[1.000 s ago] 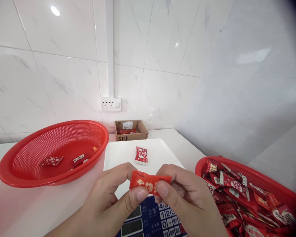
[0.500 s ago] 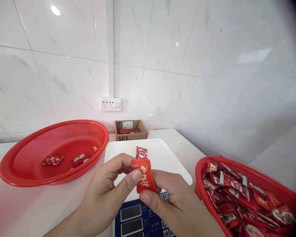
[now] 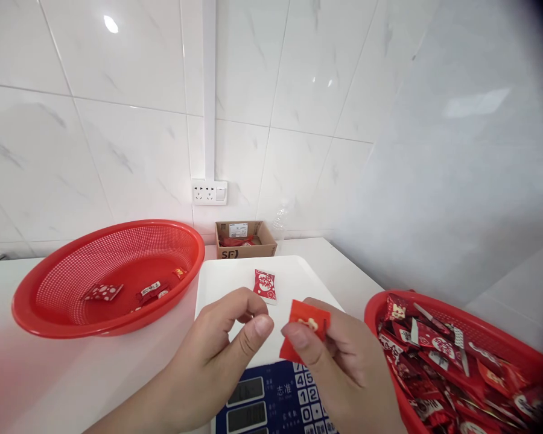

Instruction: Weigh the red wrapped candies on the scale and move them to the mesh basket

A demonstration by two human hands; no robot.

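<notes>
My right hand [image 3: 339, 349] grips a small orange-red candy packet [image 3: 304, 328] with pale yellow lettering between thumb and fingers. It hovers over the front of a weighing scale [image 3: 235, 280] with a white platform and a blue keypad panel. To its left, my left hand [image 3: 226, 343] is also above the scale, fingers curved and thumb close to the index finger, with nothing visible between them. Beyond the hands, one dark red candy packet [image 3: 265, 284] with a white round print lies on the platform.
On the left stands a red plastic basket [image 3: 31, 301] with a few packets inside. Another red basket [image 3: 375, 307], on the right, is heaped with candy packets. A small cardboard box [image 3: 248, 251] with red packets sits against the tiled wall below a power socket [image 3: 209, 192].
My left hand has let go of the orange-red candy packet. My right hand has drawn it to the right, away from the left, and tilted it. The view has shifted slightly.
</notes>
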